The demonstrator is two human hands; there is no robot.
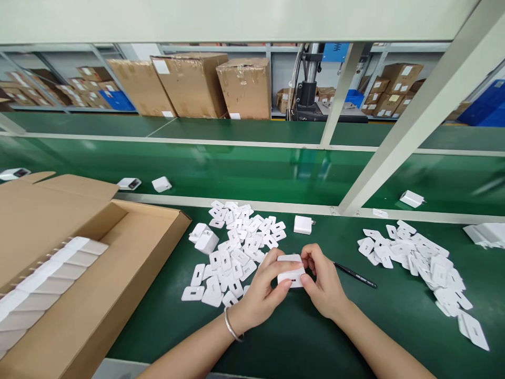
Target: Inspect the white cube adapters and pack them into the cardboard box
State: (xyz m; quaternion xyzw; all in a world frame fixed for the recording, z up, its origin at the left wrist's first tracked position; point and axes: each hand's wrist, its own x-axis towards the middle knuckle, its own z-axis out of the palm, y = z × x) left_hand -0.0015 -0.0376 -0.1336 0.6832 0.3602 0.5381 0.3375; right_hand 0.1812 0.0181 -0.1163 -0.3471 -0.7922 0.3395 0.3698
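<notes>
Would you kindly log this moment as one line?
left hand: holding white charger | right hand: holding its right side | nearby: slotted white plates, black pen

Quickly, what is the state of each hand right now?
Left hand: closed, holding the white charger.
Right hand: curled at the charger's right edge; grip cannot be told.

Free tabletop [398, 313] right of hands [256, 297] [326, 287], pen [355, 275] between

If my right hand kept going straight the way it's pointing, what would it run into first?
The white charger held in your left hand; your right hand already seems to touch its edge. Beyond that, probably the left fingers, though depth is hard to judge.
</notes>
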